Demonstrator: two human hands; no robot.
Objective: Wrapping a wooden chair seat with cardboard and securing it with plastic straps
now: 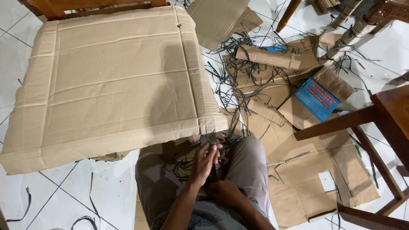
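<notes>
Overhead, most of the view is taken up by a large flattened cardboard sheet (pixel 110 81), which is laid across a wooden chair frame (pixel 55 7) and creased into wide bands. White floor tiles (pixel 55 196) are seen beneath and around it. To the right, more flattened cardboard pieces (pixel 315 179) are spread over the floor, and a dark wooden table edge (pixel 383 115) with its leg is seen above them. Among the scraps a blue printed box (pixel 316 99) is lodged, tilted, between brown flaps. A tangle of thin black strips (pixel 238 68) is scattered over the cardboard and tiles just beyond the sheet's right edge, and a few loose strips lie on the tiles at lower left.

Below the sheet's near edge, the person's knees in grey trousers (pixel 247 166) are seen, drawn up. The left hand (pixel 204 159) is raised just under the sheet's front edge, its fingers closed in a pinch around a bundle of black strips (pixel 217 159) that runs down between the knees. The right hand (pixel 226 192) is held lower, close to the body, and is curled around the lower end of the same bundle; its grip is partly hidden by the fingers. Both hands are near each other, joined by the strips.
</notes>
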